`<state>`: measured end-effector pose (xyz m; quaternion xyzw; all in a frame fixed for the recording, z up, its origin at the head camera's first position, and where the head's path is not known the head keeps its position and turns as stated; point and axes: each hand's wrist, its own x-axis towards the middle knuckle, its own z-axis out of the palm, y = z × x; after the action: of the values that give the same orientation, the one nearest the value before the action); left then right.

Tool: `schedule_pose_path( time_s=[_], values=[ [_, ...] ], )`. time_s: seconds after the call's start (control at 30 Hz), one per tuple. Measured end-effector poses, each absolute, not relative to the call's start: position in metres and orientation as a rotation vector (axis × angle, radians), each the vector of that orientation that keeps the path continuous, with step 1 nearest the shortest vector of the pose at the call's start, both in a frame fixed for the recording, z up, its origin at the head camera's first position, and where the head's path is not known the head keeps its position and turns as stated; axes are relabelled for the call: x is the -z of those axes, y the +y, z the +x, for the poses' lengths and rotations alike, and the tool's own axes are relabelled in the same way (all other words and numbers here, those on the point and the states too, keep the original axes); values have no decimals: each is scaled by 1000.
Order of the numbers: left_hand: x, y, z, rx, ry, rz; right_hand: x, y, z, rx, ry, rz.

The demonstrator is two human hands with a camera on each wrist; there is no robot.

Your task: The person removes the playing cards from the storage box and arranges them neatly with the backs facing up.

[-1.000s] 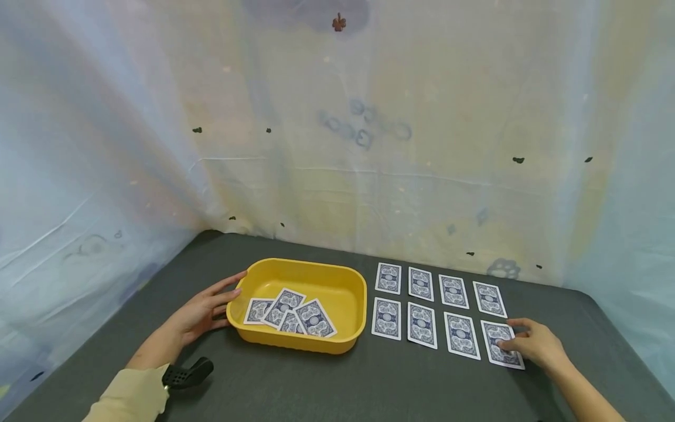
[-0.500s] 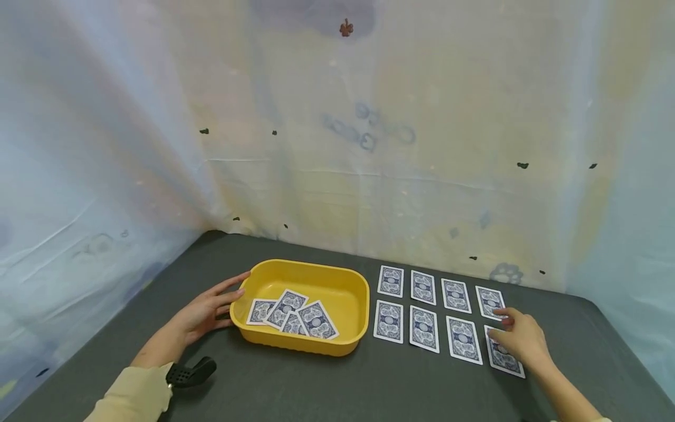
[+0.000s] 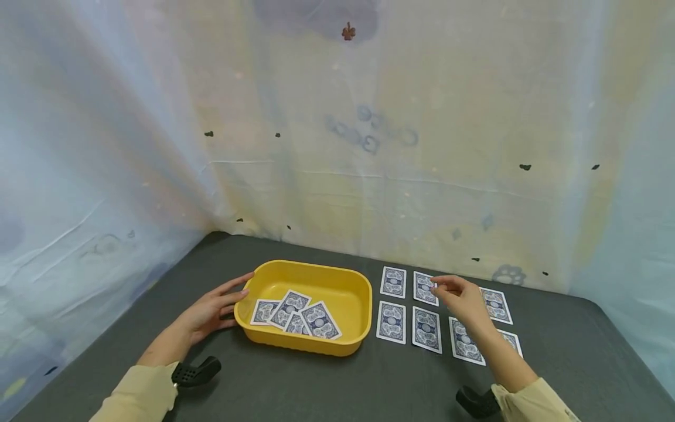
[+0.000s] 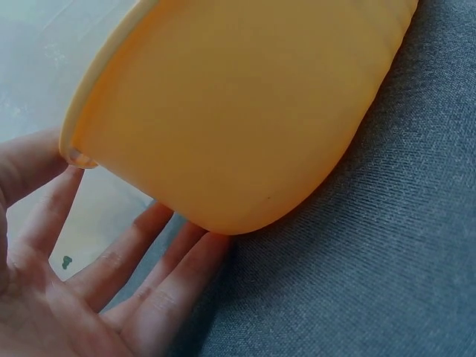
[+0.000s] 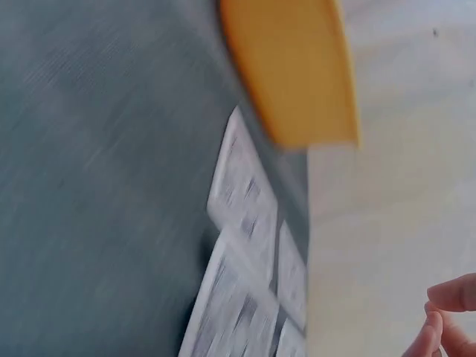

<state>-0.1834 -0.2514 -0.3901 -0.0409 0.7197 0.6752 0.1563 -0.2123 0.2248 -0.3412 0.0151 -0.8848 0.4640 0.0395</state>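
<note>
My left hand (image 3: 211, 313) rests at the left end of a yellow plastic basin (image 3: 303, 349). In the left wrist view its fairly straight fingers touch the basin's wall (image 4: 230, 134), with one digit at the rim. Several blue-and-white patterned playing cards (image 3: 320, 320) overlap inside the basin, backs up. My right hand (image 3: 464, 302) is above two rows of face-down playing cards (image 3: 391, 322) to the basin's right. Its fingertips appear near the second far-row card (image 3: 423, 288), and the hand hides the third one. Thumb and fingers are close together, with no card visible between them.
A dark grey cloth-covered table (image 3: 327, 387) carries everything. A pale patterned curtain (image 3: 337, 193) hangs behind and along the sides. Black straps are on the left wrist (image 3: 197, 372) and the right wrist (image 3: 477, 403).
My right hand has lifted off the near-row card at the far right and moved left over the far row. My left hand stays at the basin. The view has shifted slightly.
</note>
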Motion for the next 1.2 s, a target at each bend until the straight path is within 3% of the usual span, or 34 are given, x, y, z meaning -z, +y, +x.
schedule_pose_path(
  time_s=[0.73, 1.2],
  values=[
    [391, -243, -191, -1941, 2095, -121, 328, 96, -221, -1891, -2540, 316],
    [392, -249, -184, -1951, 2068, -148, 338, 46, -218, -1392, -3150, 629]
  ],
)
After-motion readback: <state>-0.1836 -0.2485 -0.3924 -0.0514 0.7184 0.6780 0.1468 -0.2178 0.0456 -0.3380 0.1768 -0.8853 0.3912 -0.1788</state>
